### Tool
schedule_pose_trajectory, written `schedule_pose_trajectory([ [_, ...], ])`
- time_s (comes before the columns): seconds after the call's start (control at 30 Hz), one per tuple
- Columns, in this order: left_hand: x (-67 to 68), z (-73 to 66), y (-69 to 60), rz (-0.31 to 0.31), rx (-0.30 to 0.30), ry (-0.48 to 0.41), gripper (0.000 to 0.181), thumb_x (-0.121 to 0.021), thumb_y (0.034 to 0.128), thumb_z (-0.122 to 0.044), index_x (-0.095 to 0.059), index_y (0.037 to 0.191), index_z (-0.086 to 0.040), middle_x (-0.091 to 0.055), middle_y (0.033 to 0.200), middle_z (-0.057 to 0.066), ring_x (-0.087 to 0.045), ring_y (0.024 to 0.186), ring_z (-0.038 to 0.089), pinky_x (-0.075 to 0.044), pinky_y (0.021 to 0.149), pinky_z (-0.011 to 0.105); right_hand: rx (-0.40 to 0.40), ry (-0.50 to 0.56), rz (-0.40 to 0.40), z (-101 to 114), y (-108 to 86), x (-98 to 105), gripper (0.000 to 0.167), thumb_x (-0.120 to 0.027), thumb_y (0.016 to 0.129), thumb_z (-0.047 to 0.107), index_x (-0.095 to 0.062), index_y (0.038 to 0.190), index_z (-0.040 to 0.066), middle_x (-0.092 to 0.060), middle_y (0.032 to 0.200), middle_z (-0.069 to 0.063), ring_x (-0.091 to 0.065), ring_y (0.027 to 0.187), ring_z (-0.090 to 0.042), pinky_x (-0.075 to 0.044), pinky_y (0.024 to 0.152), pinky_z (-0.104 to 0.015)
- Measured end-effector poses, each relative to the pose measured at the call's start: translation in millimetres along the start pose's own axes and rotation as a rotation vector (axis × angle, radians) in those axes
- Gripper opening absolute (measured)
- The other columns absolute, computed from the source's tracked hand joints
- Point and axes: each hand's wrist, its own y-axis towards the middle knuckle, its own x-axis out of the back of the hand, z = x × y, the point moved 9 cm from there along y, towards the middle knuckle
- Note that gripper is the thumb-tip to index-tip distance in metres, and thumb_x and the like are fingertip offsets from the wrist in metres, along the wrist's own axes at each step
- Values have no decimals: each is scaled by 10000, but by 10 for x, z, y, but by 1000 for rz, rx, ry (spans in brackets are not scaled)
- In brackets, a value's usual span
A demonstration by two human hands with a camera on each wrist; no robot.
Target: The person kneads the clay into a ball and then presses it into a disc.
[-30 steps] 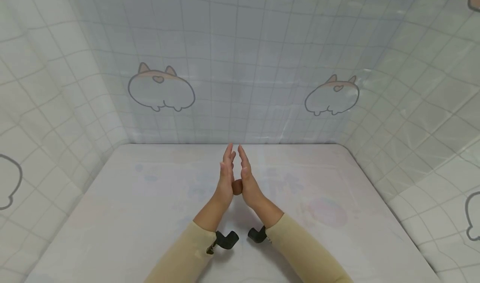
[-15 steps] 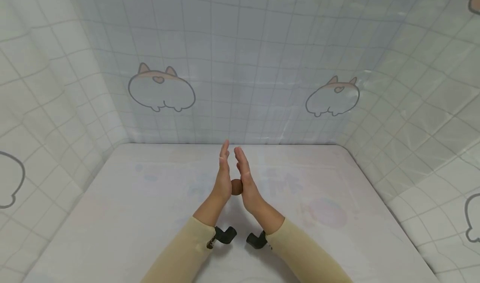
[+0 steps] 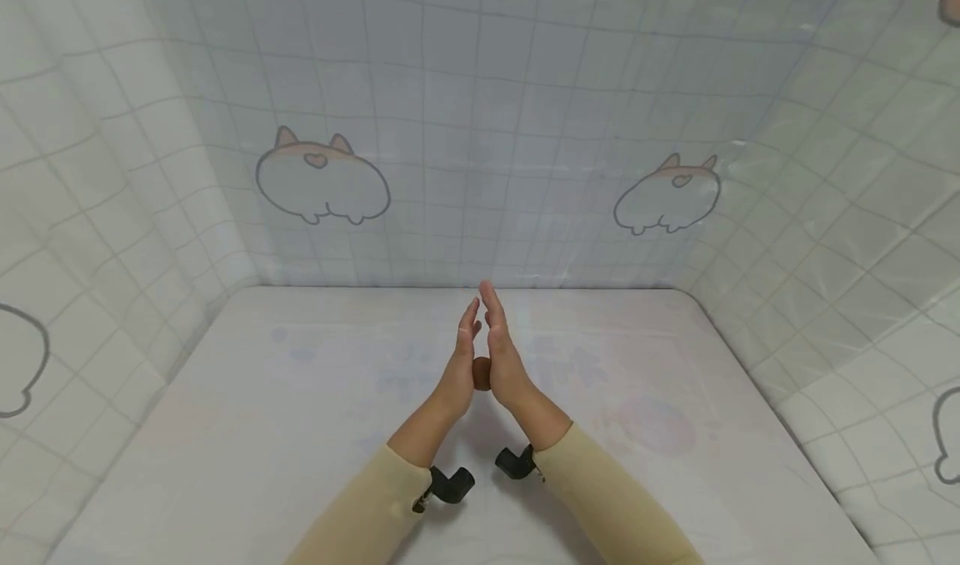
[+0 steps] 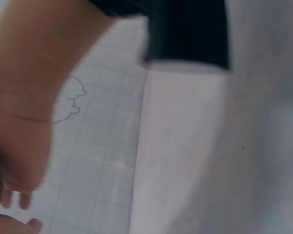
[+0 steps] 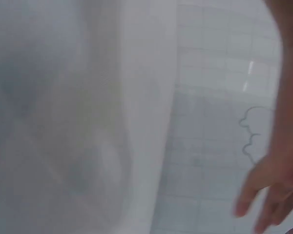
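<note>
Brown ball [image 3: 482,374] btwn 2 hands [image 3: 461,371] [image 3: 504,367]

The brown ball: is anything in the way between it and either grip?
Nothing visible is: in the head view, the brown ball sits directly between the left grip and the right grip, apparently touching both.
</note>
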Motion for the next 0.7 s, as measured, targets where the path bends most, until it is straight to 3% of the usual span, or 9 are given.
schedule_pose_trajectory([
  [0.2,78,-161,-8,-45,-114,-28,876,-36,925,-790,24,1619,-258,-12,1675,40,-57,1530,282,-52,1112,721,-61,17,58,-153,-43,-87,915,-106,944,788,10,1621,184,1,1678,-44,-41,1525,-262,-86,1173,-621],
  [0.27,115,-211,2,-64,-146,-42,908,-50,913,-808,31,1618,-240,-28,1672,42,-50,1529,270,-32,1109,724,-70,33,75,-167,-63,-126,910,-105,947,783,14,1621,182,7,1678,-57,-135,1496,-281,-78,1183,-596],
  [0.3,133,-230,6,-73,-156,-48,920,-59,910,-814,30,1618,-234,-35,1671,47,-48,1529,265,-23,1108,724,-62,38,86,-158,-73,-149,908,-99,951,777,16,1620,173,-193,1637,-125,-318,1405,-291,-78,1190,-579],
  [0.43,192,-239,30,-104,-161,-69,947,-87,883,-848,22,1617,-259,-71,1660,77,-56,1525,258,-15,1098,735,-27,37,102,-112,-104,-214,878,-79,964,754,22,1620,179,-217,1626,-133,-435,1253,-202,-95,1202,-535],
  [0.5,215,-230,42,-120,-161,-70,963,-99,871,-862,12,1618,-264,-76,1658,88,-62,1524,261,-18,1100,732,6,30,105,-69,-115,-238,869,-66,971,741,25,1619,169,-227,1620,-134,-407,1328,-185,-103,1205,-525],
  [0.53,224,-222,50,-126,-162,-71,967,-103,868,-865,10,1618,-265,-75,1657,91,-64,1523,261,-21,1101,731,15,31,101,-52,-118,-243,867,-68,972,739,23,1619,169,-32,1674,-77,-245,1453,-177,-105,1204,-526],
  [0.57,233,-214,58,-130,-162,-73,970,-104,865,-868,9,1618,-267,-68,1659,90,-58,1525,258,-20,1103,729,25,37,101,-34,-122,-250,869,-71,972,740,20,1619,166,-34,1674,-71,-236,1467,-190,-109,1204,-527],
  [0.63,245,-198,76,-137,-162,-82,981,-118,860,-873,4,1618,-263,-56,1660,93,-48,1527,261,-17,1106,726,35,47,99,-3,-129,-260,868,-77,975,737,19,1618,162,-38,1675,-57,-48,1530,-189,-108,1205,-527],
  [0.7,252,-165,93,-136,-153,-92,973,-120,862,-872,4,1618,-272,-45,1661,94,-37,1527,258,-10,1103,728,48,63,92,32,-131,-258,870,-87,981,731,13,1618,147,-40,1674,-62,-43,1534,-220,-107,1204,-532],
])
